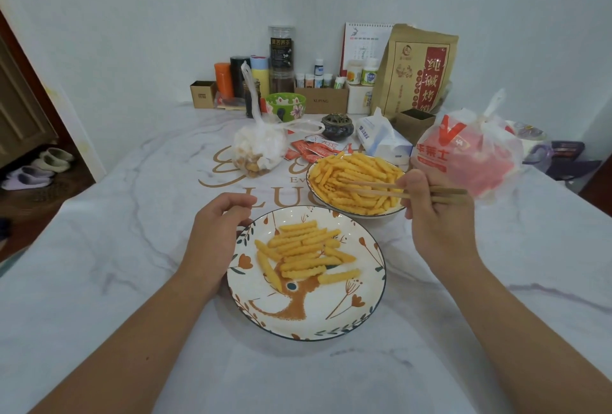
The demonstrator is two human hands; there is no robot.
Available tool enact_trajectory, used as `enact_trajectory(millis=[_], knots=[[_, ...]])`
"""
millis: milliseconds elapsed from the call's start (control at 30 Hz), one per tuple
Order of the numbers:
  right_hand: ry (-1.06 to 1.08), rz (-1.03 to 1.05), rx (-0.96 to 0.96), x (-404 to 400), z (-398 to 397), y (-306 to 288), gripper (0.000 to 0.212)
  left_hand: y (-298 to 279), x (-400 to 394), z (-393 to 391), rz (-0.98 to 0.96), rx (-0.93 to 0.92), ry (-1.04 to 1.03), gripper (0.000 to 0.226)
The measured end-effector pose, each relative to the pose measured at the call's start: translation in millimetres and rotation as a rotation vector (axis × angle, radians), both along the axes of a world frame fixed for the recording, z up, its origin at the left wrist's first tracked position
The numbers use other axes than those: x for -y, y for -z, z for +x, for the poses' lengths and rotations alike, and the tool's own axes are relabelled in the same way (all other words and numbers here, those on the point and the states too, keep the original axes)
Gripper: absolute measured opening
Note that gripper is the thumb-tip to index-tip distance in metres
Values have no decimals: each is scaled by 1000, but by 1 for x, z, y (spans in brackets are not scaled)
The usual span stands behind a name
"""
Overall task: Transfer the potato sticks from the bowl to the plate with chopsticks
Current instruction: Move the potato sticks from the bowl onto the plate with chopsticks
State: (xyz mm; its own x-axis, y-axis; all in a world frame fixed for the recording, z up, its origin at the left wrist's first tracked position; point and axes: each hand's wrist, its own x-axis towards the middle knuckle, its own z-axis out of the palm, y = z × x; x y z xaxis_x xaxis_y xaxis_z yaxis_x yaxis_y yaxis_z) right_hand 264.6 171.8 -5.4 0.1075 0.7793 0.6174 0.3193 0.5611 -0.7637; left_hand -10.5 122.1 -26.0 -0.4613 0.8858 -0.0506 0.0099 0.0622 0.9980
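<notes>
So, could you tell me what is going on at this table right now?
A person is moving potato sticks from a bowl to a plate with chopsticks. The right hand grips the chopsticks, whose tips reach into the pile of potato sticks in the bowl. The left hand rests beside the plate's left rim, fingers loosely curled. A smaller heap of potato sticks on the plate already lies there, while the bowl is much fuller.
</notes>
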Motion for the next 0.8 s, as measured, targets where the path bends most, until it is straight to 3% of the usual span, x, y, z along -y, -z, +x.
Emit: enact_trajectory(millis=[100,233,300,533,667,800], knots=[[9,-24,-89,5,0,-6,40,0,0,0,-2,11,-3,28],[-99,-152,-525,21,-3,-34,58,0,-1,0,3,17,-2,26],[-221,-240,-626,30,-10,-41,63,0,-1,0,6,15,-2,25],[-490,-332,-319,56,-43,-22,51,-1,-1,1,5,21,-12,27],[-437,-266,-187,62,-48,-24,36,-1,-1,1,-1,42,-9,26],[-384,-199,-239,57,-39,-30,34,1,-1,-1,7,47,-3,27]])
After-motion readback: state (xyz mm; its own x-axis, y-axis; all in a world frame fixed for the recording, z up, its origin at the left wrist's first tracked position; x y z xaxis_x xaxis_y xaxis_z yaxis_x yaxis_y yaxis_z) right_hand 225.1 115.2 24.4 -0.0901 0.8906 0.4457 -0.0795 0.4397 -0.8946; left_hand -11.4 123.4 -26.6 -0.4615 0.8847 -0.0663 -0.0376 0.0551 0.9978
